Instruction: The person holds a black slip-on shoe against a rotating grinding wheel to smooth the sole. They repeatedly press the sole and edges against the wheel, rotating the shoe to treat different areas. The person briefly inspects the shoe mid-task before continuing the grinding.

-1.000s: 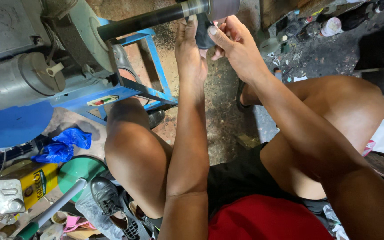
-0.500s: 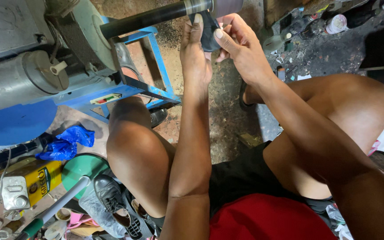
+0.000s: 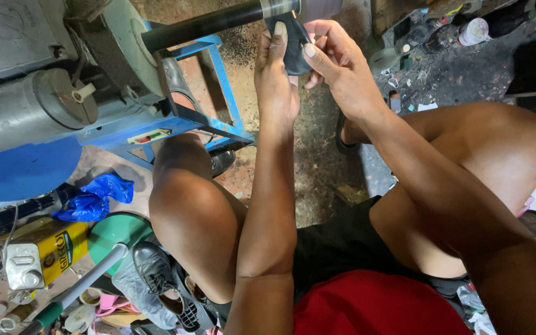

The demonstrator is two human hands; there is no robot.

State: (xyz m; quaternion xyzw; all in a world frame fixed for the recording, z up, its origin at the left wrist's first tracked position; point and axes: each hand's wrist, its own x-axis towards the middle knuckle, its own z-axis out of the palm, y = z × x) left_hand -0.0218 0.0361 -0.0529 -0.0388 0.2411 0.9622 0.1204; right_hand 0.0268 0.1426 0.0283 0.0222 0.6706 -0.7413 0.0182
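Machinery, a grey-and-blue machine (image 3: 63,105), is sitting at far left, its black spindle (image 3: 206,23) reaching right; the left hand (image 3: 277,80) and right hand (image 3: 336,68) are both pinching a small dark piece (image 3: 291,46) just under its tip; steady pressing seems needed next.

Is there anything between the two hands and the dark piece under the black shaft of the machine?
Nothing visible. The left hand and the right hand both grip the dark piece directly, and its top appears to touch the black shaft.
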